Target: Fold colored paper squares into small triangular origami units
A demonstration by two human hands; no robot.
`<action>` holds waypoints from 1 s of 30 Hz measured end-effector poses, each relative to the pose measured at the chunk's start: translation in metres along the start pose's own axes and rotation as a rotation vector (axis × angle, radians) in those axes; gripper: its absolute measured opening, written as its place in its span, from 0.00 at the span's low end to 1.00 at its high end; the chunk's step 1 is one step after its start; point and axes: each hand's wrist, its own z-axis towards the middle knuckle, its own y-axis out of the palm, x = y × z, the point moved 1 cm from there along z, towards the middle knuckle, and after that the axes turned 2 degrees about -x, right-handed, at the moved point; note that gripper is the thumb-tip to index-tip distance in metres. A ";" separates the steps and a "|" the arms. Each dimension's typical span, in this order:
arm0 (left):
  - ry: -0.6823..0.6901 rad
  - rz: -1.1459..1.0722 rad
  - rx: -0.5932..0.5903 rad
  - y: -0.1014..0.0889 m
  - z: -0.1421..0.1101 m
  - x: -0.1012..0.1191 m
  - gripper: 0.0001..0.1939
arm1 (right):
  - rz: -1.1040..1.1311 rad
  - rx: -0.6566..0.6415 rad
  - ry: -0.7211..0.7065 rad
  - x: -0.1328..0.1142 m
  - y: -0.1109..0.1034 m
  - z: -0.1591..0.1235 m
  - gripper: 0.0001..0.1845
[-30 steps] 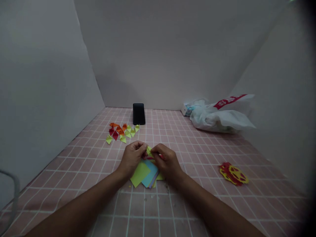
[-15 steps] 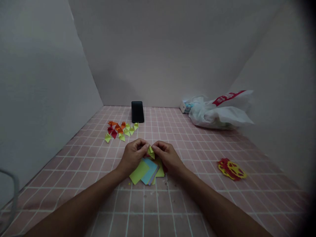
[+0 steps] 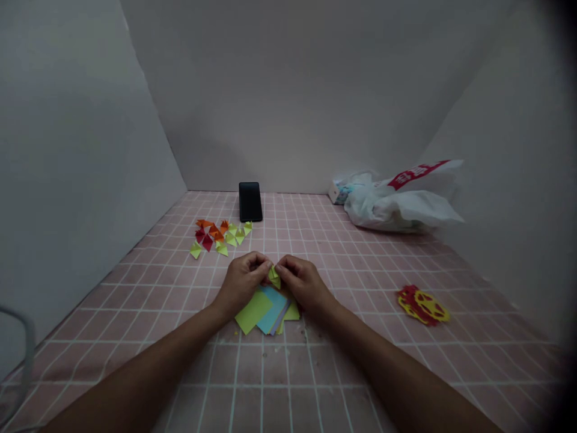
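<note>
A small folded yellow-green paper (image 3: 274, 278) is pinched between my two hands, just above the tabletop. My left hand (image 3: 246, 280) grips its left side with thumb and fingertips. From the other side, my right hand (image 3: 305, 284) pinches it the same way, fingers closed. Below them lies a fanned stack of coloured paper sheets (image 3: 270, 310), with green, light blue and purple showing; its far part is hidden by the hands. Beyond my left hand, several small folded paper pieces (image 3: 216, 232) in orange, red and yellow-green lie grouped.
A black phone (image 3: 250, 202) lies near the back wall. A white plastic bag (image 3: 387, 207) with red print rests at the back right, beside a small box (image 3: 336, 193). Red and yellow cut-out shapes (image 3: 424, 305) lie to the right. A grey curved tube (image 3: 27, 355) stands at the left edge.
Both hands keep their pinch on the folded paper, with barely any movement of the fingers. The whole view has shifted very slightly.
</note>
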 end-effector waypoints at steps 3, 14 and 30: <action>-0.023 -0.019 0.001 0.000 0.000 -0.002 0.08 | -0.082 0.007 -0.050 -0.002 0.000 0.000 0.10; -0.094 -0.067 -0.033 0.000 0.001 -0.006 0.10 | -0.306 0.045 -0.155 -0.008 0.002 -0.003 0.10; -0.020 0.012 0.005 0.000 0.001 -0.002 0.09 | 0.371 -0.103 0.217 0.001 0.002 -0.001 0.13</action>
